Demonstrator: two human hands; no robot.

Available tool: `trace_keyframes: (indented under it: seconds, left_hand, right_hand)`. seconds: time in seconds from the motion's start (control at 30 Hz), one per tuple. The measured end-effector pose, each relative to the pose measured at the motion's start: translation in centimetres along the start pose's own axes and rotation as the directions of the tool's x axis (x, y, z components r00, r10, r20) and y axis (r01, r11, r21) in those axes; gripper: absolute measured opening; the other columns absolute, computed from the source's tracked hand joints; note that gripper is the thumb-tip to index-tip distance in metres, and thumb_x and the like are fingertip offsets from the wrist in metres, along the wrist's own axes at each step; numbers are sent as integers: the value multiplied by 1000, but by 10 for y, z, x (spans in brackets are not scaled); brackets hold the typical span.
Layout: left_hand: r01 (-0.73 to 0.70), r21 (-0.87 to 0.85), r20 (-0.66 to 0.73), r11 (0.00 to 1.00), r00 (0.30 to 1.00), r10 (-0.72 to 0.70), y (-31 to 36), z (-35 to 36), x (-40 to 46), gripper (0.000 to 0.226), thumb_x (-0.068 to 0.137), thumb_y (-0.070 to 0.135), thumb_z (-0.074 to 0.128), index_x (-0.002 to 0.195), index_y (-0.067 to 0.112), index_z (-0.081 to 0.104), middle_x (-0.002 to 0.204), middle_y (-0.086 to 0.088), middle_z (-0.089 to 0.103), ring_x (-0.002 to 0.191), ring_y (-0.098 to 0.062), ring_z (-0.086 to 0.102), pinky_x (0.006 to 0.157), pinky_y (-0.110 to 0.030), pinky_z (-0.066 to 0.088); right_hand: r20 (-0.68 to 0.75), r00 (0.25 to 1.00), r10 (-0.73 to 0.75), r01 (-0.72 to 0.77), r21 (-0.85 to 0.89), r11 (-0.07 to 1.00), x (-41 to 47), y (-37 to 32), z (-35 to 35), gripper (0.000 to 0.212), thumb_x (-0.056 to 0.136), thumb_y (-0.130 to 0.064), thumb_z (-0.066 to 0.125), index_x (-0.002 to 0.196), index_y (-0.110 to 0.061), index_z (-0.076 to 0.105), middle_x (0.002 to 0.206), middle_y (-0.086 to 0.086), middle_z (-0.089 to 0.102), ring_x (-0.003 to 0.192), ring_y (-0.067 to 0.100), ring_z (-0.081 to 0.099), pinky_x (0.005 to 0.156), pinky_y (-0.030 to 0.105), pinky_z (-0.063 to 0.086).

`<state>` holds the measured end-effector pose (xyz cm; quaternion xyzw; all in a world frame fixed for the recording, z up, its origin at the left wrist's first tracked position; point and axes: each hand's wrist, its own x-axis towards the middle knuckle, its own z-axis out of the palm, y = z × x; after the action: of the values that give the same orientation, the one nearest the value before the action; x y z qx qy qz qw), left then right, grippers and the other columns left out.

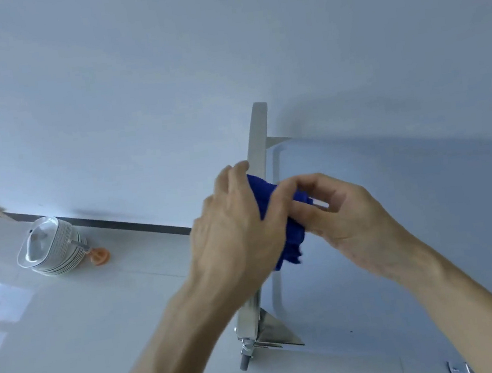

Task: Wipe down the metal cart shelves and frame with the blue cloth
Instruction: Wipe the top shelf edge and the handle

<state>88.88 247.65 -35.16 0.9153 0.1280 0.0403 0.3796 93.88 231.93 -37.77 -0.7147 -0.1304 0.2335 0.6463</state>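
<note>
A metal cart leg (258, 141) rises upright in the middle of the head view, with a shelf edge (279, 140) joining it near the top and a bracket and caster (249, 347) at its foot. A bunched blue cloth (291, 236) is wrapped against the leg at mid height. My left hand (234, 231) grips the cloth from the left, thumb and fingers curled round it. My right hand (344, 217) pinches the cloth's right side with curled fingers. Both hands hide the leg behind the cloth.
A stack of white dishes (51, 247) sits on the glossy tiled floor at the left, with an orange round object (100, 256) beside it. A pale wall with a dark baseboard (138, 224) stands behind. Another metal cart foot (461, 369) shows at the bottom right.
</note>
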Motion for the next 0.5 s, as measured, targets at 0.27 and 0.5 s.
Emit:
trace_keyframes:
  seconds: [0.27, 0.5]
  left_hand:
    - [-259, 595, -19, 761, 942, 336, -4, 34, 15, 60, 79, 33, 68, 133, 12, 49, 150, -12, 38, 103, -44, 50, 72, -50, 47]
    - [-221, 631, 13, 744, 962, 274, 18, 44, 117, 47, 91, 36, 50, 135, 18, 43, 148, -5, 27, 108, -37, 43, 71, -42, 40]
  right_hand:
    - [-132, 981, -140, -77, -937, 341, -15, 140, -42, 63, 98, -60, 29, 149, -26, 44, 159, 12, 33, 148, 31, 29, 119, 45, 21]
    - [-165, 973, -164, -121, -961, 248, -3, 140, -39, 59, 102, -53, 30, 153, -25, 38, 161, 17, 29, 149, 34, 26, 118, 55, 27]
